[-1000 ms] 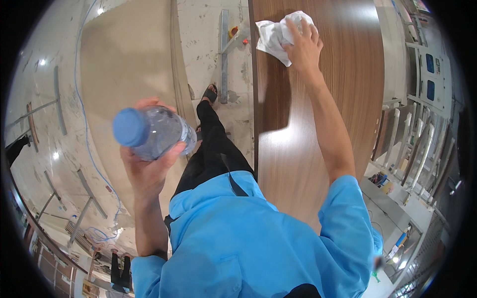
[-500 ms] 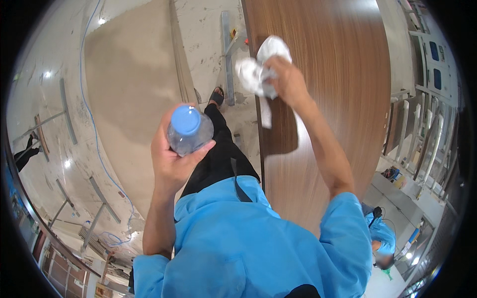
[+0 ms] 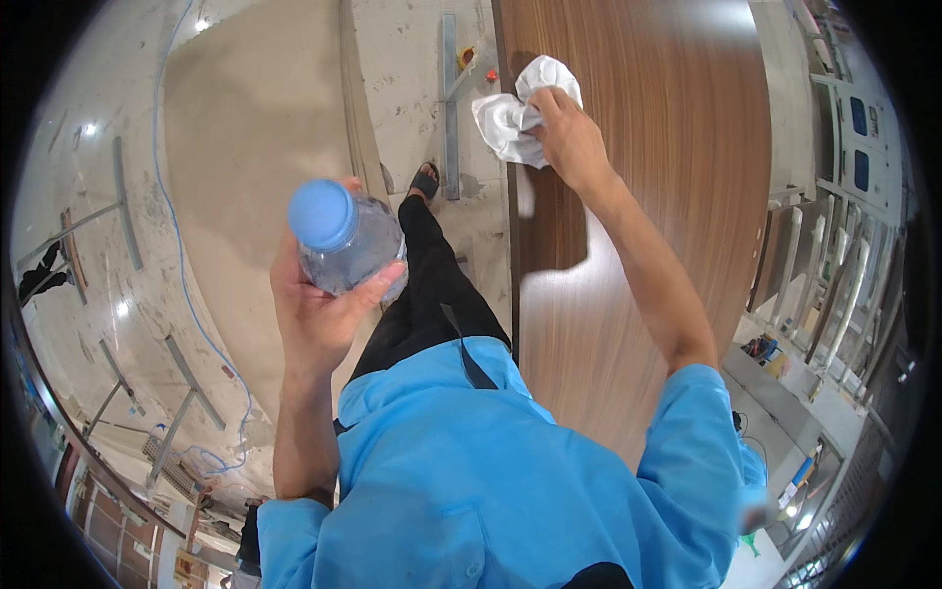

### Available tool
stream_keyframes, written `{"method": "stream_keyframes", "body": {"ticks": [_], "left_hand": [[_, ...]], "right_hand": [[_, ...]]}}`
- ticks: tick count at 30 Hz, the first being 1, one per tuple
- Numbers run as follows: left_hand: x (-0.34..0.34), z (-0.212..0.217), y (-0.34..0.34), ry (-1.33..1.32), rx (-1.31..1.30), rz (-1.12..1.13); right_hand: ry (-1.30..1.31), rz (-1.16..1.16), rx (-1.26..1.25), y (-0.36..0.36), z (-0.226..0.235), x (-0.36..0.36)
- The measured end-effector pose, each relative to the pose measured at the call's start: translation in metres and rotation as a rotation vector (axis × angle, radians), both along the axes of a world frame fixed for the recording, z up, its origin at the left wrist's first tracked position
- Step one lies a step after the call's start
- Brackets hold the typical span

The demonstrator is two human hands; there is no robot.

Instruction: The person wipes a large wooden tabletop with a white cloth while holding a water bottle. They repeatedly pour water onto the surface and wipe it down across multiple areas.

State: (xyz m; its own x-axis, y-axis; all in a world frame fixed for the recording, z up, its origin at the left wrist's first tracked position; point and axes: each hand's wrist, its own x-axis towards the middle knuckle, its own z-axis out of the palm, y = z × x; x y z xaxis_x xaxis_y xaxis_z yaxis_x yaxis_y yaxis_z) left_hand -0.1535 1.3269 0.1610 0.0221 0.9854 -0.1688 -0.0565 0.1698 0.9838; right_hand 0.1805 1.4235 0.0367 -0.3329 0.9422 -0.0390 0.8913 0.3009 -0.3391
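Observation:
My left hand is wrapped round a clear plastic bottle with a wide blue cap, held up in front of my body. The bottle leans a little to the left. My right hand grips a crumpled white cloth at the left edge of a long brown wood-grain panel. Part of the cloth hangs out past that edge. Whether it touches the panel I cannot tell.
A large beige sheet lies on the floor at the left, with a blue hose beside it. Metal bars stand between sheet and panel. Framed pieces and rails are at the right, near a co-worker's blue sleeve.
The bottle in my left hand has moved left and tilted more. My right hand has shifted the cloth slightly up. The co-worker at the lower right is now mostly hidden behind my sleeve.

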Motion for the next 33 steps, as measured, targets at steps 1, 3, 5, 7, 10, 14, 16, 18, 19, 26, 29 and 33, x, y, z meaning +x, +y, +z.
{"method": "stream_keyframes", "body": {"ticks": [1,3,5,7,10,14,16,18,19,26,29,33], "left_hand": [[-0.002,0.002,0.000,0.014,0.021,0.004],[-0.004,0.005,0.001,0.040,0.069,0.032],[-0.005,0.008,0.001,-0.024,-0.001,0.066],[-0.005,0.010,0.000,-0.052,-0.054,0.065],[-0.007,0.012,0.001,-0.030,-0.032,0.082],[-0.009,0.011,0.002,-0.061,0.020,0.088],[-0.008,0.011,0.001,-0.066,0.014,0.102],[-0.006,0.011,0.000,-0.082,-0.041,0.098],[-0.004,0.012,-0.001,-0.059,-0.047,0.102],[0.000,0.015,-0.002,-0.087,0.030,0.103],[0.000,0.016,-0.004,-0.084,-0.002,0.112],[-0.001,0.017,-0.007,-0.058,0.044,0.150]], "right_hand": [[-0.010,0.007,-0.048,0.002,0.001,-0.001],[-0.021,0.038,-0.038,0.007,0.003,-0.003],[-0.087,0.041,-0.085,0.013,0.005,-0.004],[-0.029,-0.101,0.058,0.030,0.005,-0.002],[-0.011,-0.169,0.204,0.051,0.007,0.015],[-0.248,0.176,-0.044,0.009,0.015,0.023],[-0.199,0.058,0.019,0.012,0.011,0.023],[-0.196,-0.053,-0.041,0.022,0.011,0.021],[-0.195,-0.048,-0.081,0.023,0.009,0.022],[-0.142,0.049,-0.027,0.003,0.000,0.018],[-0.151,0.015,-0.059,0.001,-0.003,0.017],[-0.182,0.032,-0.045,-0.003,-0.003,0.013]]}}
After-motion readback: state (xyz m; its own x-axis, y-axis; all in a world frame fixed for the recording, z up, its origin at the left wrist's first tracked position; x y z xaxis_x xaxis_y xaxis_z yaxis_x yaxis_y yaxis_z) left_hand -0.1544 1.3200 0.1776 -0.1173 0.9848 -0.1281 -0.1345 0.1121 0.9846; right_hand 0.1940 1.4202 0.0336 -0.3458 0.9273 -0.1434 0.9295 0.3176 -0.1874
